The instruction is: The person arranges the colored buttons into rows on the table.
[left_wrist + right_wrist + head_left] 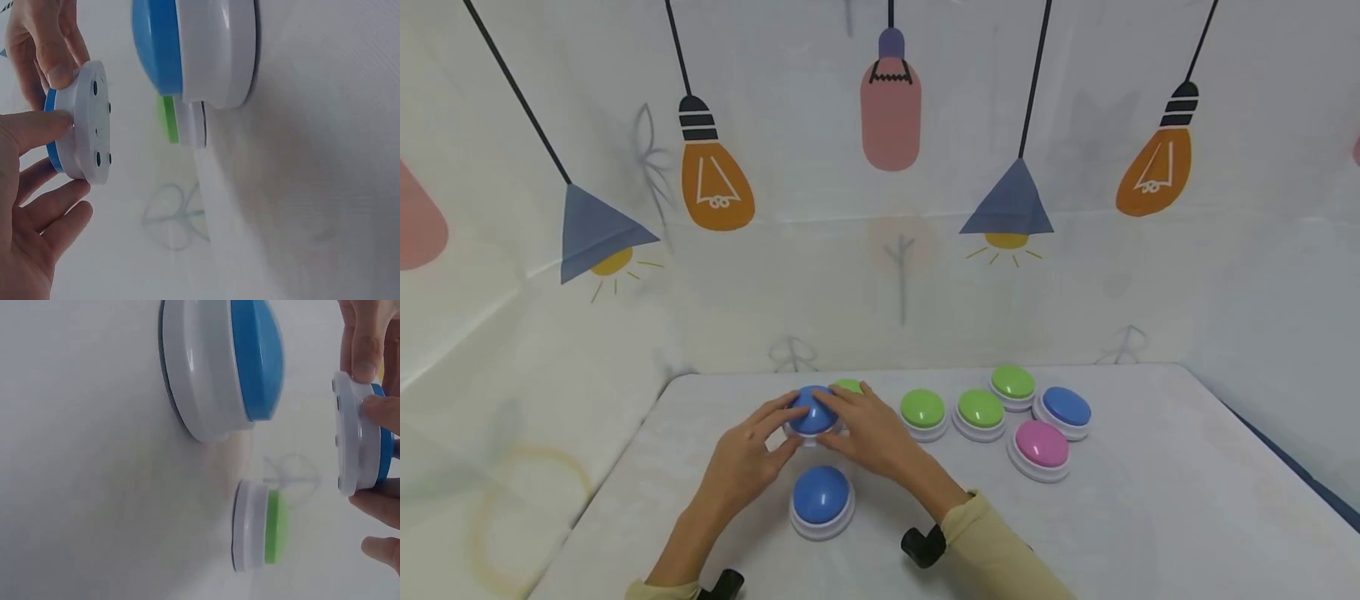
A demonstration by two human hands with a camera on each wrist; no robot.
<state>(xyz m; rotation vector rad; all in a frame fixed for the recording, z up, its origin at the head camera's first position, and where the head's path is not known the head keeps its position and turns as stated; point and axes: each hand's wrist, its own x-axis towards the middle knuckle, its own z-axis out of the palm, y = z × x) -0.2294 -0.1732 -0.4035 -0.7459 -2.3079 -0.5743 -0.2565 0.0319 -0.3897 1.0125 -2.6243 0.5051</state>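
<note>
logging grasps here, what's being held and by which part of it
A blue-topped button, raised off the table: the left grip and right grip hold it by its sides, thumbs on the white base.

Beige sleeves (1003, 546), black wrist cameras (922, 547)

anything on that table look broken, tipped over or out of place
Nothing stands out. The buttons on the table look upright, domes up. One blue button is lifted, held between the left hand and right hand, which looks deliberate.
</note>
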